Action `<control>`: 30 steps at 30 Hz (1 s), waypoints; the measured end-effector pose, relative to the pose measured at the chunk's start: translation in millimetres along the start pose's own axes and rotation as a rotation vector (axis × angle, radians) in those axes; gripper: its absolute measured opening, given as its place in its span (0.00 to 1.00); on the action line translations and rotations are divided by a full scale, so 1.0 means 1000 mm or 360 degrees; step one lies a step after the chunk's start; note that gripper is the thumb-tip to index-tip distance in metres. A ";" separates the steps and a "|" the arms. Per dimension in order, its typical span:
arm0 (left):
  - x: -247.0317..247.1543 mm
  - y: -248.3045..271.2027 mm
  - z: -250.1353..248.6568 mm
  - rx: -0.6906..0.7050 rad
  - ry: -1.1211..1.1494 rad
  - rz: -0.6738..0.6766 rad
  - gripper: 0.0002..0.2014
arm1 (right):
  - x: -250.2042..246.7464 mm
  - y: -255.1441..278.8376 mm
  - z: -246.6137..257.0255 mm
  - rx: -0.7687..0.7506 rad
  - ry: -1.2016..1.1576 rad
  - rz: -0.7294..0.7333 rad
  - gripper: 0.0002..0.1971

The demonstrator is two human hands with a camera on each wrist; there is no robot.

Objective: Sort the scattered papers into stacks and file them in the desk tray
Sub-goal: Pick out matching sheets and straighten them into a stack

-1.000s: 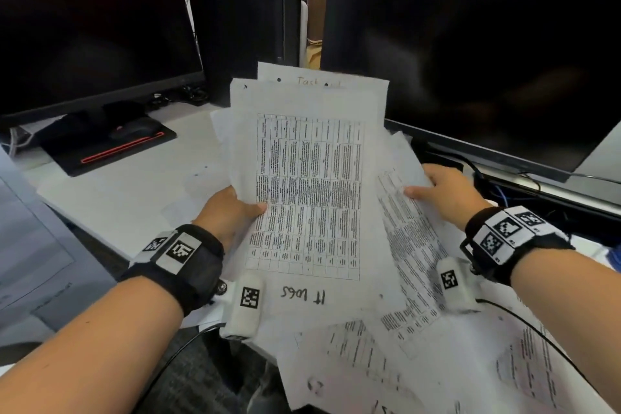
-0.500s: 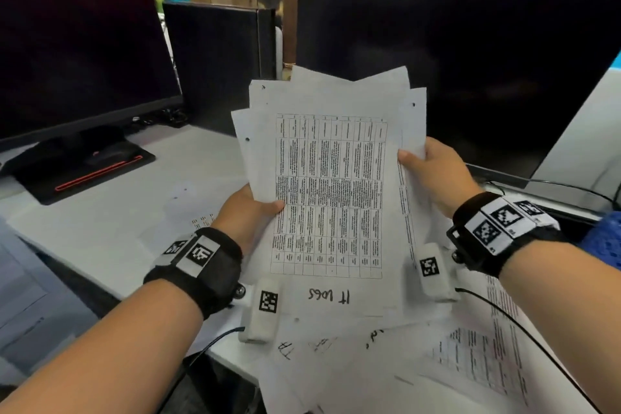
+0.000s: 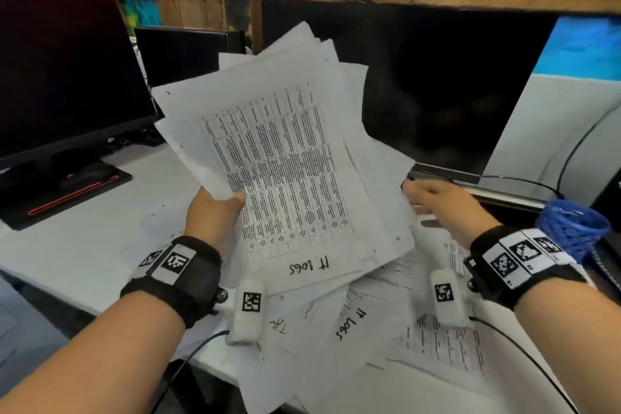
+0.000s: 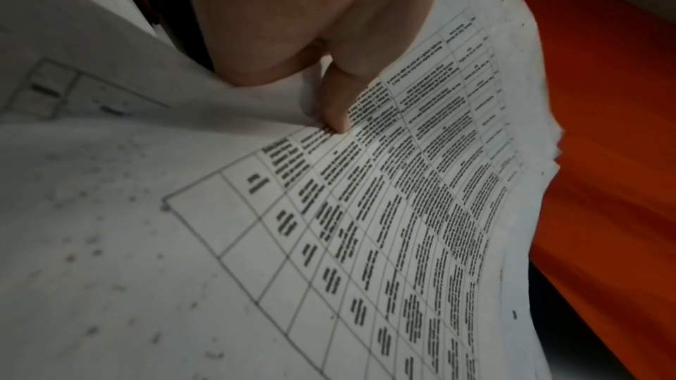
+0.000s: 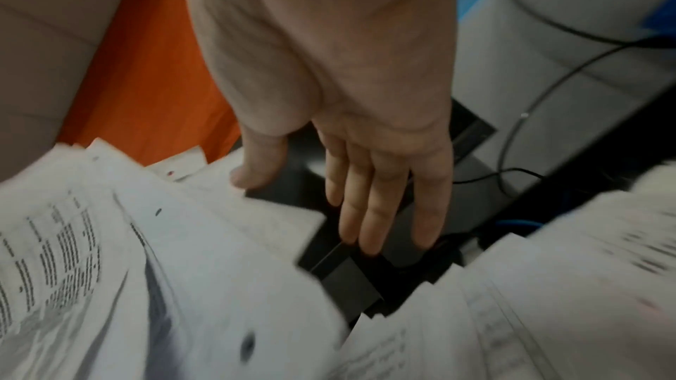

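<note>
My left hand (image 3: 215, 208) holds a fanned bundle of printed papers (image 3: 285, 171) up over the desk, thumb (image 4: 338, 103) pressed on the top sheet with its table and "IT logs" note. The bundle leans to the right. My right hand (image 3: 437, 202) hovers at the bundle's right edge with fingers (image 5: 369, 213) straight; only the thumb tip (image 5: 252, 175) is at a sheet's edge. More loose papers (image 3: 353, 329) lie scattered on the desk below. No desk tray is visible.
A dark monitor (image 3: 60, 77) on a black stand with a red stripe (image 3: 64, 191) is at left, a larger monitor (image 3: 437, 87) behind the papers. A blue mesh cup (image 3: 571, 228) and cables (image 3: 524, 181) sit at right. White desk surface (image 3: 100, 228) shows at left.
The bundle has risen and tilted to the right. My right hand has let go of its edge and opened beside it. The left hand keeps its hold.
</note>
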State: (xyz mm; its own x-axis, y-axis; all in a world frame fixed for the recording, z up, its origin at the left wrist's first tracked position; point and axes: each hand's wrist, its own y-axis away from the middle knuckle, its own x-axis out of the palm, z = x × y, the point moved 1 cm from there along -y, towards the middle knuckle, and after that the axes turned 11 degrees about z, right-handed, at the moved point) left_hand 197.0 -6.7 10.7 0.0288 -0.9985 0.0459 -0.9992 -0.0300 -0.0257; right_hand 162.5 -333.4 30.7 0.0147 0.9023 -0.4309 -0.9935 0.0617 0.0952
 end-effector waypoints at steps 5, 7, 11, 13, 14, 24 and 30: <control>0.002 -0.007 -0.002 -0.0006 0.0175 -0.0093 0.09 | 0.029 0.031 -0.024 0.0144 -0.0467 0.0750 0.31; 0.010 -0.007 -0.003 0.0010 0.0209 -0.0079 0.03 | 0.052 0.039 -0.019 0.0093 -0.0618 0.0884 0.28; 0.017 -0.004 -0.007 -0.0081 0.0367 0.0036 0.07 | 0.072 0.040 -0.009 -0.0158 -0.0472 0.0456 0.19; 0.016 0.000 -0.011 -0.0066 0.0474 0.0106 0.05 | 0.065 0.042 -0.005 -0.0254 -0.0421 0.0363 0.18; 0.015 0.002 -0.013 -0.0042 0.0479 0.0144 0.06 | 0.060 0.044 -0.003 -0.0321 -0.0397 0.0367 0.17; 0.005 0.008 -0.013 -0.0043 0.0486 0.0201 0.18 | 0.013 0.036 -0.016 -0.0201 -0.0389 0.0318 0.16; -0.012 0.009 -0.014 0.0000 0.0265 0.0233 0.14 | -0.007 0.028 -0.017 -0.0244 -0.0665 0.0275 0.20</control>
State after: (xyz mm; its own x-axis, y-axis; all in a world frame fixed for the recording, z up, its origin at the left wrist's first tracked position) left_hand 187.5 6.0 23.8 -0.1216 -0.9710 0.2061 -0.9924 0.1149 -0.0444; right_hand 132.6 -345.1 20.7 -0.1394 0.9900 -0.0198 -0.9901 -0.1397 -0.0134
